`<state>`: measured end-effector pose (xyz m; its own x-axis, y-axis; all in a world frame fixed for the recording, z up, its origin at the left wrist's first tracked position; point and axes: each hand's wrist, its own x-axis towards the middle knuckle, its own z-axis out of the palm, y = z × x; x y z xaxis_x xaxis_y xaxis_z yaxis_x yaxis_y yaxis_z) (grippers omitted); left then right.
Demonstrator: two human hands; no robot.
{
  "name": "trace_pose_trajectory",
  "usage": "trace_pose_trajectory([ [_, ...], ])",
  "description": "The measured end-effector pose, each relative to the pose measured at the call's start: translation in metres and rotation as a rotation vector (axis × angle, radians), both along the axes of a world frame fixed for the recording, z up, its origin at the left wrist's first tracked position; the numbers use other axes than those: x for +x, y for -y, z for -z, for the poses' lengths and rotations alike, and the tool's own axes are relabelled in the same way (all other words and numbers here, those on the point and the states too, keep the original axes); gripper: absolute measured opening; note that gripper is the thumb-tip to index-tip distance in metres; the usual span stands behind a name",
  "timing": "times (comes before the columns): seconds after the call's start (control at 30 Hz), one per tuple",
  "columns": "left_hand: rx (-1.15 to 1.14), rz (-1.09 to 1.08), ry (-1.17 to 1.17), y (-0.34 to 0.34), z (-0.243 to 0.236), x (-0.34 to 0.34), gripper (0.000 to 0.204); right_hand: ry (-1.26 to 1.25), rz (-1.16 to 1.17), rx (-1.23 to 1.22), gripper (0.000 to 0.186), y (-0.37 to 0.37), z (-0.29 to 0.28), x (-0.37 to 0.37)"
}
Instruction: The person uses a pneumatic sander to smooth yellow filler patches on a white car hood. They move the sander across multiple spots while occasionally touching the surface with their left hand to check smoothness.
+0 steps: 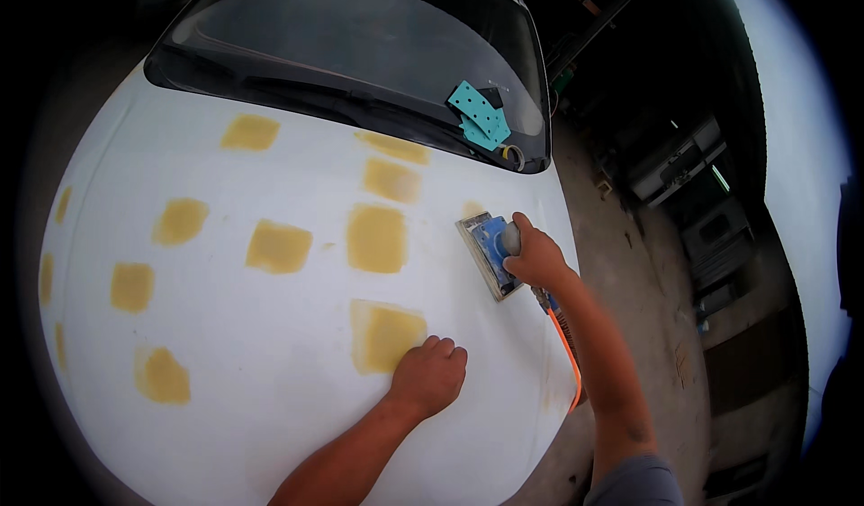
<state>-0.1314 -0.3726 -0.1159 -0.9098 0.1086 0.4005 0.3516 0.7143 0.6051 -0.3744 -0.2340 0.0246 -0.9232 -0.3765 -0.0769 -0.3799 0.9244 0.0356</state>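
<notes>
A white car hood (270, 326) fills most of the view, dotted with several yellow filler patches (376, 238). My right hand (537, 256) is wrapped round the grey knob of a blue air sander (491, 241), whose rectangular pad rests on the right part of the hood. From the sander an orange hose (567, 349) runs down over the hood's right edge. My left hand (430, 376) is closed in a fist against the hood, at the lower right corner of a yellow patch (382, 335). Whether anything is inside that fist is hidden.
Turquoise perforated sanding sheets (480, 115) lie at the lower right of the windshield (360, 47), beside a roll of tape (513, 156). Wipers (346, 101) run along the glass base. Beyond the car's right side is a concrete floor (639, 326) with car panels (679, 160) farther off.
</notes>
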Motion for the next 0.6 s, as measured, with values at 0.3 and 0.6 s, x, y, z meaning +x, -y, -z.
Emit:
trace_pose_trajectory([
  [0.3,0.037,-0.029,-0.105,-0.003,0.003,-0.001,0.018,-0.088,0.018,-0.048,0.09,0.017,-0.001,-0.07],
  [0.6,0.076,-0.073,-0.137,0.001,0.01,0.002,0.02,-0.032,-0.034,-0.031,0.089,0.024,0.007,-0.011],
])
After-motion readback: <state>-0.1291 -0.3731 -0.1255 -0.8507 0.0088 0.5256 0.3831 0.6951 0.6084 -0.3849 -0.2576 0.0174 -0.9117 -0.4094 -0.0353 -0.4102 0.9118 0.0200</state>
